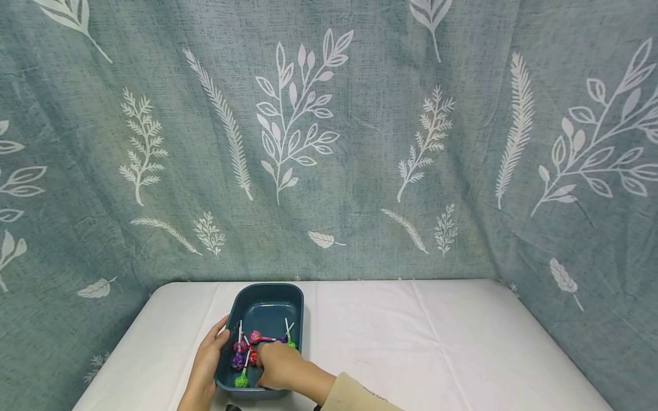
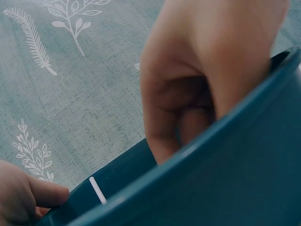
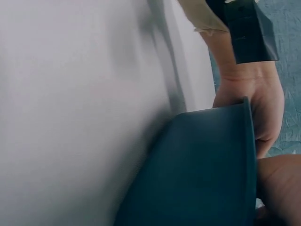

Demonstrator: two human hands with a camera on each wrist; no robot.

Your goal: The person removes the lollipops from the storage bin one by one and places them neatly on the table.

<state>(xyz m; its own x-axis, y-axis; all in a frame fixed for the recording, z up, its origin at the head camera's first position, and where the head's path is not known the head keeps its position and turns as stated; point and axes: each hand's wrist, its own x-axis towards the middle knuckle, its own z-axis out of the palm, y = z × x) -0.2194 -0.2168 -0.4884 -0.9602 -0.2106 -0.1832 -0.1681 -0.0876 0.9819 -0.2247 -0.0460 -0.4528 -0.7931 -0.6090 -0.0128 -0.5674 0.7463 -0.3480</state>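
Note:
A dark teal rectangular bin point(image 1: 272, 292) stands at the table's near side with several wrapped lollipops inside. My left hand point(image 1: 205, 357) holds its left wall, thumb over the rim. My right hand point(image 1: 280, 365) reaches down over the near right part, knuckles bent; its fingertips go below the rim in the left wrist view, and I cannot tell whether they pinch a lollipop. Left of it lie a green lollipop point(image 1: 241, 379), a purple lollipop point(image 1: 237, 361) and a red lollipop point(image 1: 253, 358). Farther in is a pink lollipop point(image 1: 255, 337). A white stick point(image 2: 98, 190) rises beside the left thumb.
A white cloth point(image 1: 411, 342) covers the table, with light creases. Behind and at both sides hangs a grey-green curtain point(image 1: 360, 228) with white leaf prints. The bin's far half shows its bare floor. A dark strap point(image 3: 254, 35) sits on the left wrist.

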